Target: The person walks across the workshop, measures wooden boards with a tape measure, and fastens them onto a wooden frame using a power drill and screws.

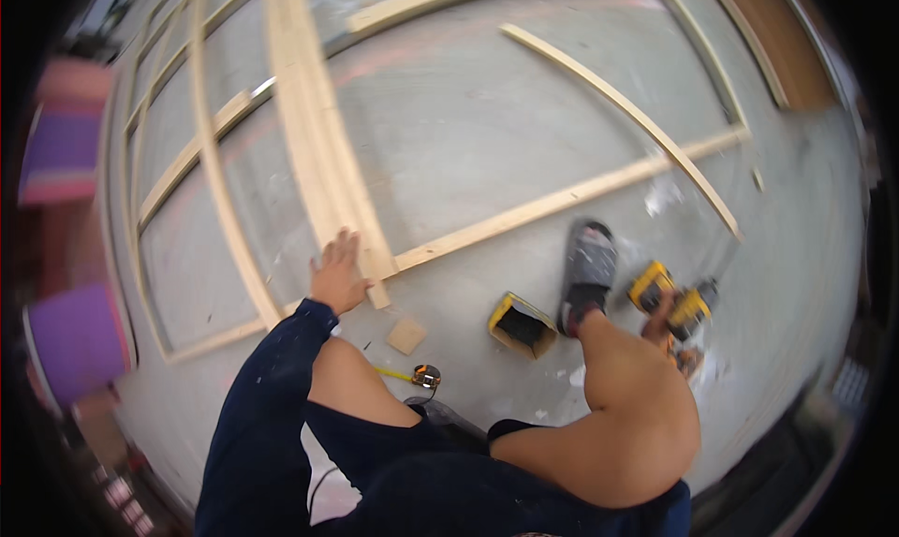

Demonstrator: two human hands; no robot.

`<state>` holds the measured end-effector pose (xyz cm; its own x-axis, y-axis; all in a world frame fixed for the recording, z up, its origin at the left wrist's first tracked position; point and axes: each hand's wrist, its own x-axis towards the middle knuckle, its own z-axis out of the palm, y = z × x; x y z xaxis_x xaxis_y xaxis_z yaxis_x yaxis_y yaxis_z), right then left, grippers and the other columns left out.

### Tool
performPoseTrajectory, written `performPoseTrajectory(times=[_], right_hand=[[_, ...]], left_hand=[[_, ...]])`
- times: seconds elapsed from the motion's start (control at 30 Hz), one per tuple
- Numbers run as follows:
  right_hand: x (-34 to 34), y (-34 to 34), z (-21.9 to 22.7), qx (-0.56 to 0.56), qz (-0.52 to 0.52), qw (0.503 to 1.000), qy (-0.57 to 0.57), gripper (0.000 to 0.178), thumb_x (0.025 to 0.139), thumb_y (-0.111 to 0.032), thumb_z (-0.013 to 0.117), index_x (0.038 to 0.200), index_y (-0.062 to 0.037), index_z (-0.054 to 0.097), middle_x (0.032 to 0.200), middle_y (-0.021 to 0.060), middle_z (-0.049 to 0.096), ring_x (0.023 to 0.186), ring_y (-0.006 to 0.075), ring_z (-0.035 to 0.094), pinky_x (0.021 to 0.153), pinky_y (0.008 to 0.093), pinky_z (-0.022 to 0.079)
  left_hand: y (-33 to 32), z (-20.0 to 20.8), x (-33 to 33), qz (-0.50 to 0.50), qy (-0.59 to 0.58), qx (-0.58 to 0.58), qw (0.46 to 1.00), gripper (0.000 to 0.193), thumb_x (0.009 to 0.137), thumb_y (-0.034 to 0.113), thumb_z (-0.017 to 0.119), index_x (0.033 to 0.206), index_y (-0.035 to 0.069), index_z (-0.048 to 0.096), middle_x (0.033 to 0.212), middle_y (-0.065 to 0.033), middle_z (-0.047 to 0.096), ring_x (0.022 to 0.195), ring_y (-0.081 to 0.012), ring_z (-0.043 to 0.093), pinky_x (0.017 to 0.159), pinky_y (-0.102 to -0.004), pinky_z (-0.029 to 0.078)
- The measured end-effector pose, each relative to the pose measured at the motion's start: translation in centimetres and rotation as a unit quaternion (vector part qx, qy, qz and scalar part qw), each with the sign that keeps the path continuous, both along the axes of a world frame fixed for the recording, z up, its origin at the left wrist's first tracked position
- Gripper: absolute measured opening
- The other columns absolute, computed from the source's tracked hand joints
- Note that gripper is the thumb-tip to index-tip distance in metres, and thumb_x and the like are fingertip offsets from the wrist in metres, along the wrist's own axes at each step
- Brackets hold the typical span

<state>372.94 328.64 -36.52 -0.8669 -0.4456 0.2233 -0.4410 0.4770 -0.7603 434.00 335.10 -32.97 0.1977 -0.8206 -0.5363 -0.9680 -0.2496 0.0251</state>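
My left hand (339,273) lies flat, fingers stretched out, on the near end of several long pale wooden boards (314,134) laid side by side. Beyond my right knee, my right hand (659,320) closes round a yellow and black cordless drill (691,309); blur and the knee partly hide this grip. A yellow and black block (649,286), which looks like the drill's battery end, shows on the hand's far side. Below the left hand lie a small square wood piece (406,335) and a tape measure (426,376) with some yellow blade out.
A wooden frame (562,198) spreads over the grey floor, with a loose strip (637,116) across it. Another slatted frame (220,172) lies left. An open yellow box (523,326) with dark contents stands by my right foot (588,265). Purple rolls (80,340) stand at far left.
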Motion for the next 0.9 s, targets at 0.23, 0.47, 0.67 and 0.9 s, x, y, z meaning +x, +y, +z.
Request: performPoseTrajectory(times=[0.23,0.47,0.67,0.9], right_hand=[[5.7,2.4,-5.4,-0.060,0.315,0.946,-0.041,0.017,0.088,-0.017,0.063,0.097,-0.0048,0.056,0.092,0.0048,0.057,0.091,0.0194,0.056,0.082,0.0337,0.044],[-3.2,5.2,-2.9,0.142,0.415,0.899,-0.003,0.032,0.087,-0.014,0.061,0.116,0.0000,0.055,0.105,0.0068,0.062,0.100,0.0176,0.058,0.089,0.0306,0.045],[-8.4,-6.7,2.9,-0.003,0.301,0.916,-0.266,0.032,0.096,-0.011,0.041,0.124,0.0033,0.048,0.102,0.0163,0.064,0.087,0.0226,0.067,0.079,0.0325,0.054],[-6.2,-16.2,6.2,0.019,0.252,0.864,-0.436,0.026,0.095,-0.011,0.041,0.117,0.0025,0.047,0.102,0.0162,0.064,0.089,0.0250,0.067,0.079,0.0331,0.055]], left_hand=[[1.7,-0.8,0.7,-0.019,0.027,-0.035,0.999,0.095,0.071,0.035,0.071,0.148,0.017,0.018,0.155,-0.0071,0.013,0.135,-0.0374,0.026,0.099,-0.0661,0.027],[1.8,-1.2,0.5,-0.027,0.001,-0.052,0.998,0.096,0.070,0.030,0.073,0.147,0.016,0.017,0.154,-0.0083,0.014,0.134,-0.0343,0.029,0.094,-0.0634,0.034],[1.7,-1.5,0.7,-0.030,-0.012,-0.052,0.998,0.097,0.070,0.029,0.073,0.148,0.016,0.017,0.154,-0.0088,0.014,0.133,-0.0352,0.030,0.093,-0.0631,0.036],[1.8,-1.2,1.2,-0.022,0.008,-0.063,0.998,0.096,0.070,0.027,0.074,0.147,0.016,0.018,0.154,-0.0093,0.016,0.132,-0.0359,0.032,0.094,-0.0592,0.038]])
